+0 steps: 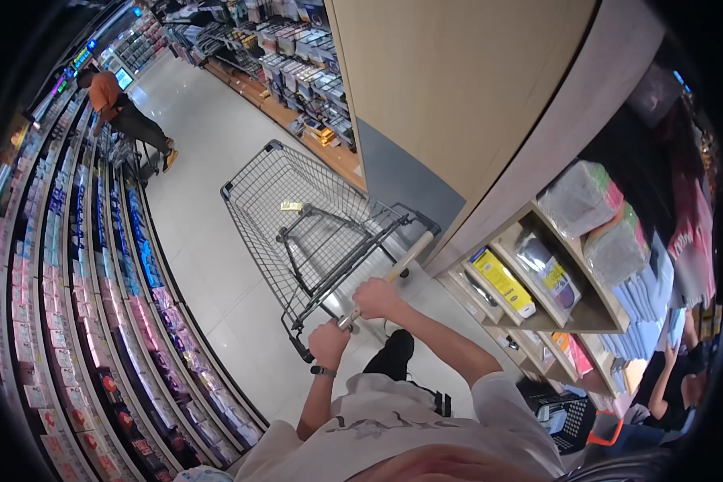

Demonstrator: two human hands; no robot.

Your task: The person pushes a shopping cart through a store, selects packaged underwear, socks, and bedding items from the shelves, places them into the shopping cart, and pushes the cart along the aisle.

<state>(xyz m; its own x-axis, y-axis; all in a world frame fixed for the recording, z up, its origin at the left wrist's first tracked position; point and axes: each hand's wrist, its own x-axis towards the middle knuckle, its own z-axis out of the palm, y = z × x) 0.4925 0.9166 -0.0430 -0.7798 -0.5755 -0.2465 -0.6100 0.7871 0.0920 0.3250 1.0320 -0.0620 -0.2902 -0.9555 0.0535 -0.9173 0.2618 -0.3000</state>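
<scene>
A grey wire shopping cart stands tilted across the view in front of me, and a small yellowish label shows in its basket. My left hand, with a dark watch on the wrist, is closed round the left end of the cart's handle. Further right along the same bar, my right hand is also wrapped round it. The fingertips of both hands are mostly hidden beneath the bar.
Long shelves of packaged goods curve along the left. Ahead on the left, a person in an orange top stands by another cart. A wooden panel rises close to my cart's right side. Shelves with boxes and a black basket are at right.
</scene>
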